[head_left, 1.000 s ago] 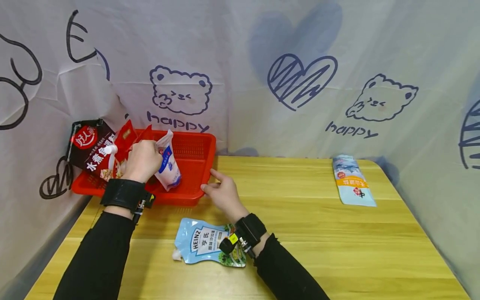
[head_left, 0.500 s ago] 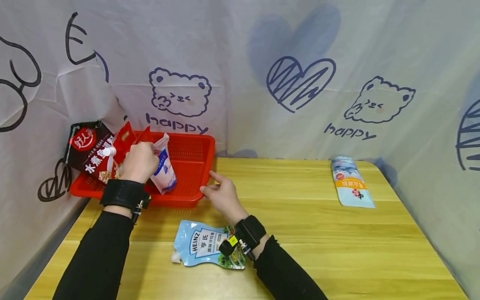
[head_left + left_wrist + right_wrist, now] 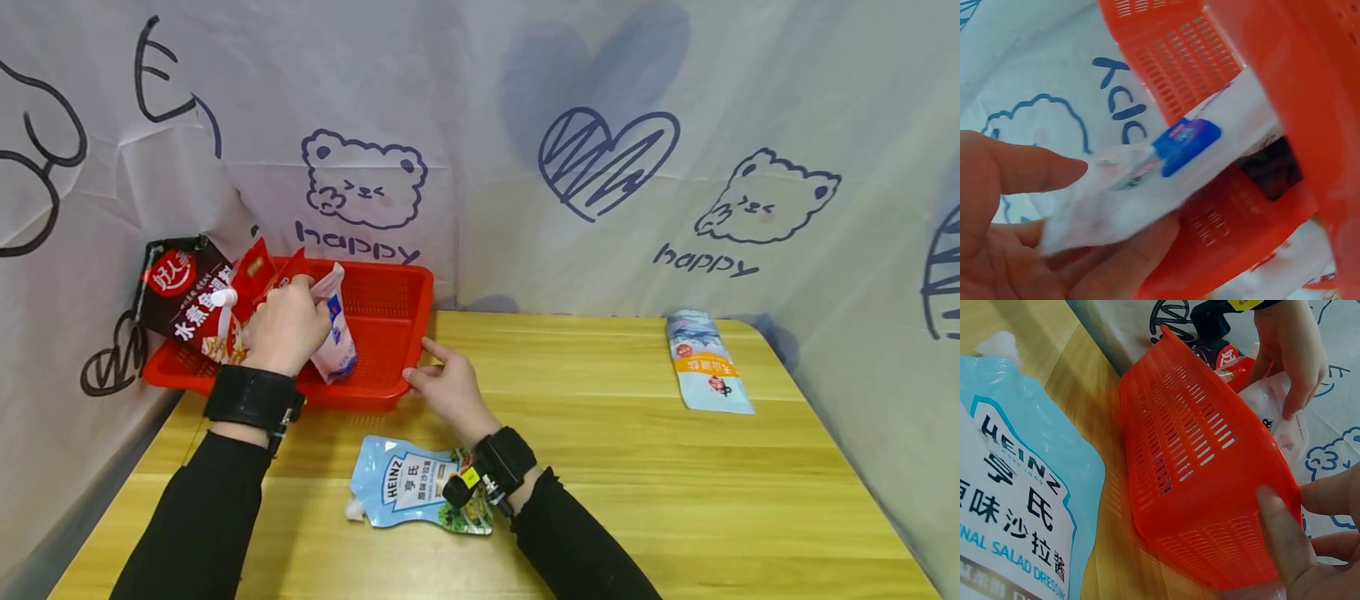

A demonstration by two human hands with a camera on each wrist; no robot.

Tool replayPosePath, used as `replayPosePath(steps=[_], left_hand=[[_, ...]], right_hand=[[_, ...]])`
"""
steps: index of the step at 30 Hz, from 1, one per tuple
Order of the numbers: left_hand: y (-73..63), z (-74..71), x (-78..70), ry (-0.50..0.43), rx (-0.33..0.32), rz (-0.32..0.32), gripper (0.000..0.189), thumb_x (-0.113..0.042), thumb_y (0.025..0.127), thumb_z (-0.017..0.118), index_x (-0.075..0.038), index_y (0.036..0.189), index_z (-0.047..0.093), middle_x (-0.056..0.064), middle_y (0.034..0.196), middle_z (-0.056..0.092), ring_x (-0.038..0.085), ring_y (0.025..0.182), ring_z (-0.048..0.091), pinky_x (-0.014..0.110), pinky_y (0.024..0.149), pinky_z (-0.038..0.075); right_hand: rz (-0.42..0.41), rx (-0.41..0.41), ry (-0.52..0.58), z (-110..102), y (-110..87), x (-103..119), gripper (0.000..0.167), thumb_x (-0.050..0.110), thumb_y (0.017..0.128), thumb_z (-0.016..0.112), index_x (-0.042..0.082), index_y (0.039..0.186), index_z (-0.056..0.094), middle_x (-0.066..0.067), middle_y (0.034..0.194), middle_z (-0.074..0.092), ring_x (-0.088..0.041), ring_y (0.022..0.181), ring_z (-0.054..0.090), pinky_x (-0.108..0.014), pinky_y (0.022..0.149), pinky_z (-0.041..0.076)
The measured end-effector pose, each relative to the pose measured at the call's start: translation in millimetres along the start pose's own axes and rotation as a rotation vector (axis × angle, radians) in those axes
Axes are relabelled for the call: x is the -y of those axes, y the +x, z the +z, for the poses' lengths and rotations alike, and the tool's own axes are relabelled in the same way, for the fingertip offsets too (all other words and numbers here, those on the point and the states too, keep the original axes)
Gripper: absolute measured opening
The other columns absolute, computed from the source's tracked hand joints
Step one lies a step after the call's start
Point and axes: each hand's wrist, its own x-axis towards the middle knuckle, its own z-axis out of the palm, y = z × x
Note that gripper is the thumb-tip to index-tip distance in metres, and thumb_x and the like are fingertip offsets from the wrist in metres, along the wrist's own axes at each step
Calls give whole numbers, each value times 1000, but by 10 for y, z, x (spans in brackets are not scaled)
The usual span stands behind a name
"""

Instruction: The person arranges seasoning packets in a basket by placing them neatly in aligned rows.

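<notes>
Inside the red plastic basket (image 3: 382, 333) a white packet with blue print (image 3: 337, 342) stands tilted. My left hand (image 3: 288, 325) is at this packet's upper part. In the left wrist view the fingers (image 3: 1129, 262) lie behind the packet, while the thumb stretches over its front, looking slightly apart from it. At the basket's right end my right hand (image 3: 453, 396) pinches the rim, thumb on the outer wall and fingers over the edge in the right wrist view. Red packets (image 3: 255, 271) and a black-and-red seasoning packet (image 3: 176, 287) lean at the basket's left.
A light-blue Heinz salad dressing pouch (image 3: 408, 483) lies on the wooden table (image 3: 600, 467) in front of the basket, partly under the right wrist. A blue-and-orange packet (image 3: 708, 362) lies at the far right. White cloth walls (image 3: 480, 167) with drawings enclose the table.
My left hand has shifted slightly right, its thumb now over the white packet. The packet leans a little further left than a second ago. My right hand stays on the basket rim.
</notes>
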Motion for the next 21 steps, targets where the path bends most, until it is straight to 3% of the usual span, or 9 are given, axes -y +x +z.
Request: replayPosePath(steps=[8, 12, 16, 21], left_hand=[[-320, -59, -80, -112, -317, 197, 48, -12, 98, 62, 7, 141, 53, 31, 134, 58, 53, 112, 62, 68, 85, 54], [-503, -23, -102, -131, -418, 283, 44, -8, 96, 66, 5, 137, 59, 28, 133, 58, 50, 116, 60, 68, 90, 52], [-664, 79, -66, -137, -415, 390, 42, -4, 92, 71, 4, 132, 64, 26, 128, 62, 47, 112, 63, 67, 86, 54], [-807, 267, 45, -131, -247, 517, 44, -1, 89, 76, 3, 131, 65, 23, 127, 62, 42, 107, 66, 57, 81, 60]], right_hand=[[2, -1, 13, -4, 14, 10, 65, 4, 99, 70, 2, 157, 42, -16, 108, 75, -20, 89, 74, -36, 85, 62], [-1, -3, 20, -6, 25, 10, 65, 4, 98, 70, 3, 157, 43, -16, 106, 74, -19, 87, 73, -34, 83, 62], [-4, 1, 29, -8, 32, -9, 65, 4, 98, 70, 3, 157, 43, -16, 106, 75, -19, 85, 73, -33, 82, 62], [-13, 9, 32, -17, 27, -43, 65, 3, 98, 70, 3, 157, 42, -18, 110, 75, -20, 87, 74, -34, 81, 62]])
